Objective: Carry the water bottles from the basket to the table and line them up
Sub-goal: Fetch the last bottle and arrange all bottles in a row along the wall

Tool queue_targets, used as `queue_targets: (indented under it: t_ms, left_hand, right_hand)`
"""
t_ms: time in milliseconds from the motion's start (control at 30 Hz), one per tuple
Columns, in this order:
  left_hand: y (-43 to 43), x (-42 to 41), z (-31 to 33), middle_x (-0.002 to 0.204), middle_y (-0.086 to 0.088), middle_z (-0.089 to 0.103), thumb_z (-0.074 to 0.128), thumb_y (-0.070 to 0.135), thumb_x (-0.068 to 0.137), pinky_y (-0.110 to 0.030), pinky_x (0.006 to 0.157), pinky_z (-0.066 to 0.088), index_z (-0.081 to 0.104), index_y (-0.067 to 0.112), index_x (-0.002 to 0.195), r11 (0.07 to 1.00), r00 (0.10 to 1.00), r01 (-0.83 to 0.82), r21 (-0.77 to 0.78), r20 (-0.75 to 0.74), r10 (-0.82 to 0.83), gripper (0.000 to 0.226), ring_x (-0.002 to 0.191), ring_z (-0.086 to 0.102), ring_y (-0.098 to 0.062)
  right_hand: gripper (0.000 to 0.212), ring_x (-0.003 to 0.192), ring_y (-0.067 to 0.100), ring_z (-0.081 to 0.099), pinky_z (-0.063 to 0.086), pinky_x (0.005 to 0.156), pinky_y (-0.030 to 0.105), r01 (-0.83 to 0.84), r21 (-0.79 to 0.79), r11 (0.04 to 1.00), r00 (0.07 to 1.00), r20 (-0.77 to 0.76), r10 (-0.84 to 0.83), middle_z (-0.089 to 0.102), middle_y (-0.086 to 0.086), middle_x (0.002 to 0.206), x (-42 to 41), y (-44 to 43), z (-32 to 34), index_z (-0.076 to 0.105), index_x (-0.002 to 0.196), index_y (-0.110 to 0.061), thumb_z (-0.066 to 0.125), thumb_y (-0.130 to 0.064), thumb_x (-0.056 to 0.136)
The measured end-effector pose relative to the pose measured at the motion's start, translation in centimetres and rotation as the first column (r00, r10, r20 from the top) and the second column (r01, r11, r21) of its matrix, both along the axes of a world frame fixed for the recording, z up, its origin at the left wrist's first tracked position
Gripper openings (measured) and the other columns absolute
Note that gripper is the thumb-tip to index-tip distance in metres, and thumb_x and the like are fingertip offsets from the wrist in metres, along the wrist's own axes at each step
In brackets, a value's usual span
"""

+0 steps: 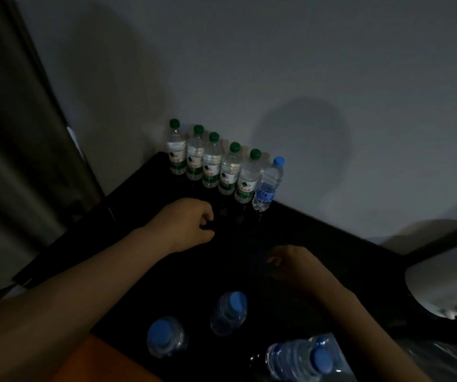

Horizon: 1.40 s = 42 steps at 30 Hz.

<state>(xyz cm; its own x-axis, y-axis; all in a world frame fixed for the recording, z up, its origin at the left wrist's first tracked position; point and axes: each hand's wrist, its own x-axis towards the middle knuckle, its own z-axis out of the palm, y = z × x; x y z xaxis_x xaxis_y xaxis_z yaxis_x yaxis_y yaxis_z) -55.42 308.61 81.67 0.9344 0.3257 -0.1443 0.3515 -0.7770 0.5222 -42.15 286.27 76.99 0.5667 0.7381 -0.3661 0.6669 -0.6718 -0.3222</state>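
Several green-capped water bottles (211, 161) stand upright in a row along the wall on the black table (332, 244). One blue-capped bottle (268, 186) closes the row's right end. My left hand (191, 224) hovers just in front of the row, fingers curled, holding nothing. My right hand (290, 267) lies lower and to the right in deep shadow, its fingers curled with nothing visible in them. Three more blue-capped bottles sit close to me: a left one (166, 337), a middle one (228, 312) and a right one (304, 357). I cannot make out a basket around them.
A dark curtain (15, 161) hangs at the left beside the table's corner. A pale rounded object (447, 282) sits at the right edge. An orange surface (95, 362) shows at the bottom left. The grey wall (304, 64) runs right behind the bottle row.
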Motion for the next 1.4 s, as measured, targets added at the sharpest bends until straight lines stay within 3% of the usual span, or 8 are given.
queue_targets:
  t_ms: [133, 300, 467, 667, 800, 933, 1133, 1400]
  left_hand:
    - [-0.9, -4.6, -1.2, 0.103, 0.004, 0.061, 0.071, 0.032, 0.079, -0.027, 0.083, 0.052, 0.063, 0.021, 0.108, 0.998, 0.999, -0.044, -0.047, -0.017, 0.043, 0.032, 0.088, 0.058, -0.009]
    - [-1.8, -9.3, -2.6, 0.103, 0.007, 0.059, 0.070, 0.033, 0.080, -0.017, 0.074, 0.045, 0.062, 0.024, 0.110, 0.993, 0.996, -0.085, -0.078, -0.025, 0.083, 0.032, 0.087, 0.055, -0.005]
    - [-2.9, -12.7, -3.8, 0.106, 0.007, 0.059, 0.069, 0.034, 0.081, -0.012, 0.072, 0.042, 0.060, 0.024, 0.115, 0.988, 0.993, -0.113, -0.103, -0.037, 0.110, 0.036, 0.089, 0.054, -0.004]
    - [-4.3, -14.8, -4.8, 0.109, 0.004, 0.057, 0.068, 0.036, 0.081, -0.017, 0.077, 0.044, 0.058, 0.021, 0.119, 0.983, 0.989, -0.145, -0.113, -0.028, 0.143, 0.042, 0.089, 0.054, -0.005]
    - [-4.9, -15.1, -5.0, 0.112, 0.001, 0.055, 0.069, 0.033, 0.082, -0.023, 0.084, 0.047, 0.056, 0.019, 0.123, 0.978, 0.989, -0.150, -0.143, -0.036, 0.146, 0.046, 0.093, 0.052, -0.008]
    - [-5.5, -15.0, -4.9, 0.113, 0.001, 0.054, 0.069, 0.029, 0.082, -0.023, 0.089, 0.047, 0.057, 0.018, 0.122, 0.972, 0.985, -0.170, -0.165, -0.031, 0.167, 0.043, 0.099, 0.054, -0.009]
    - [-6.3, -14.6, -5.1, 0.111, 0.000, 0.051, 0.070, 0.028, 0.081, -0.030, 0.089, 0.050, 0.061, 0.016, 0.111, 0.972, 0.980, -0.197, -0.129, -0.068, 0.189, 0.034, 0.099, 0.055, -0.014]
    - [-7.0, -13.8, -5.5, 0.100, 0.001, 0.044, 0.069, 0.034, 0.080, -0.024, 0.076, 0.048, 0.060, 0.014, 0.099, 0.966, 0.963, -0.251, -0.057, -0.112, 0.244, 0.029, 0.089, 0.053, -0.014]
  right_hand:
    - [0.035, 0.098, 0.017, 0.062, 0.052, 0.087, 0.032, -0.042, 0.044, 0.998, 0.999, 0.004, 0.042, 0.065, 0.002, 0.110, -3.4, -0.6, 0.8, 0.062, 0.116, -0.018, 0.068, -0.023, 0.082]
    - [0.040, 0.099, 0.015, 0.062, 0.051, 0.088, 0.028, -0.018, 0.067, 0.998, 0.998, -0.052, 0.021, 0.065, 0.001, 0.110, -6.5, -1.3, 0.5, 0.061, 0.120, -0.018, 0.071, -0.022, 0.081]
    - [0.035, 0.089, 0.008, 0.061, 0.048, 0.078, 0.018, 0.013, 0.130, 0.991, 0.998, -0.069, -0.004, 0.061, -0.008, 0.097, -8.4, -2.5, 0.0, 0.062, 0.115, -0.021, 0.072, -0.023, 0.081]
    - [0.032, 0.088, 0.011, 0.063, 0.056, 0.081, 0.033, 0.027, 0.150, 0.988, 0.998, -0.068, -0.017, 0.065, 0.000, 0.106, -9.9, -3.5, -0.5, 0.061, 0.113, -0.018, 0.070, -0.022, 0.082]
    - [0.042, 0.084, 0.008, 0.056, 0.047, 0.068, 0.018, 0.019, 0.186, 0.982, 1.000, 0.009, -0.021, 0.060, -0.003, 0.106, -9.5, -2.7, -1.4, 0.055, 0.119, -0.020, 0.069, -0.027, 0.081]
    - [0.053, 0.084, 0.004, 0.052, 0.038, 0.065, 0.011, 0.037, 0.185, 0.982, 0.999, -0.029, -0.032, 0.048, -0.009, 0.104, -8.4, -0.7, -2.5, 0.048, 0.126, -0.023, 0.070, -0.032, 0.079]
    - [0.025, 0.074, -0.002, 0.047, 0.034, 0.057, 0.010, -0.064, 0.234, 0.970, 0.997, -0.033, 0.074, 0.046, -0.010, 0.097, -8.2, 0.7, -3.9, 0.056, 0.101, -0.028, 0.068, -0.033, 0.080]
    - [0.027, 0.071, 0.005, 0.049, 0.032, 0.053, 0.014, 0.021, 0.273, 0.962, 0.998, -0.069, -0.002, 0.044, -0.010, 0.088, -8.5, 1.1, -4.1, 0.046, 0.086, -0.027, 0.071, -0.029, 0.075]
